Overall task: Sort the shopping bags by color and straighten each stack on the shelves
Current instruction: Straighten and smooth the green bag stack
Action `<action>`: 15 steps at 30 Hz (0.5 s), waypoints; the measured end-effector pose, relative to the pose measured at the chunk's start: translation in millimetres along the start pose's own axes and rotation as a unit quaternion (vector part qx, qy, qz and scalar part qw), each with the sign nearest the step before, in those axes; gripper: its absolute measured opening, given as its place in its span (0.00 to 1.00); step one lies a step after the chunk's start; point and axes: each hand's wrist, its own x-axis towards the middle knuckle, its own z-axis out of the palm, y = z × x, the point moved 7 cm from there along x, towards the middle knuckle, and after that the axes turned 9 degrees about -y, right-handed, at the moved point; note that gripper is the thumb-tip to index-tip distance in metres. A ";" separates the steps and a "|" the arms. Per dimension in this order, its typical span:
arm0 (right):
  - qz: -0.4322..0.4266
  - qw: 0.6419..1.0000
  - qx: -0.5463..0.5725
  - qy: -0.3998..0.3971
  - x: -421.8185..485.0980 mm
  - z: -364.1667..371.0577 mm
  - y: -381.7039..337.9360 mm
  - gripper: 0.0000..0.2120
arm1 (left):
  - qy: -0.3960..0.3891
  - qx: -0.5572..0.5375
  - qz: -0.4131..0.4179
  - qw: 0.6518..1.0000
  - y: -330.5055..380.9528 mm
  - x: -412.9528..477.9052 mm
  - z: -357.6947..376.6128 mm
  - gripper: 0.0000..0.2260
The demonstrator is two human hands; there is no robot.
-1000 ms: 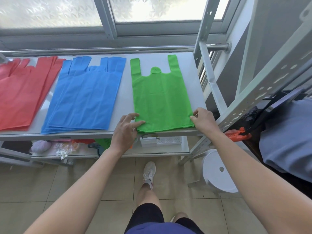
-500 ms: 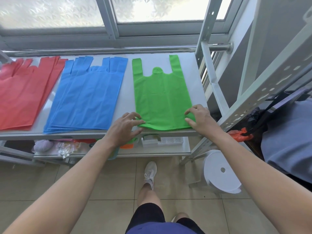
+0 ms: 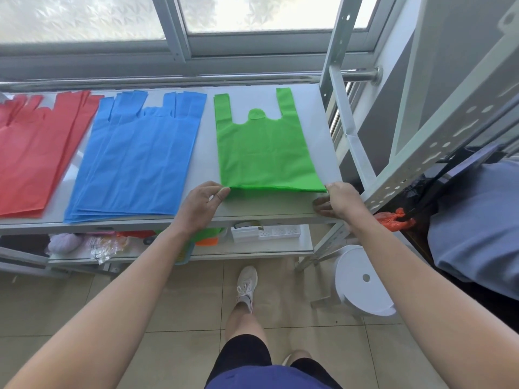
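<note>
Head view: a green bag (image 3: pixel 266 153) lies on the right end of the top shelf (image 3: pixel 317 130), its long axis running near to far. Its two handles point away toward the window (image 3: pixel 252 12) and its straight bottom edge faces the person. The left hand (image 3: pixel 200 204) pinches the near left corner between thumb and forefinger. The right hand (image 3: pixel 338 199) grips the near right corner, thumb on top and fingers curled below (a shadow under that edge suggests it is raised a little off the shelf). A stack of blue bags (image 3: pixel 140 158) lies just to the left, fanned and skewed, handles also pointing far. A stack of red bags (image 3: pixel 33 153) lies farther left.

Half a second ago the green bag's bottom edge sat at the shelf's near lip, with both hands resting on it. Now that edge lies farther back with a bare strip of shelf in front, and the hands have moved out to the corners.
</note>
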 end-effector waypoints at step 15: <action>0.036 0.971 0.209 -0.112 -15.7 17.2 15.5 0.12 | -0.045 0.222 0.187 0.956 69.4 -4.4 59.8 0.21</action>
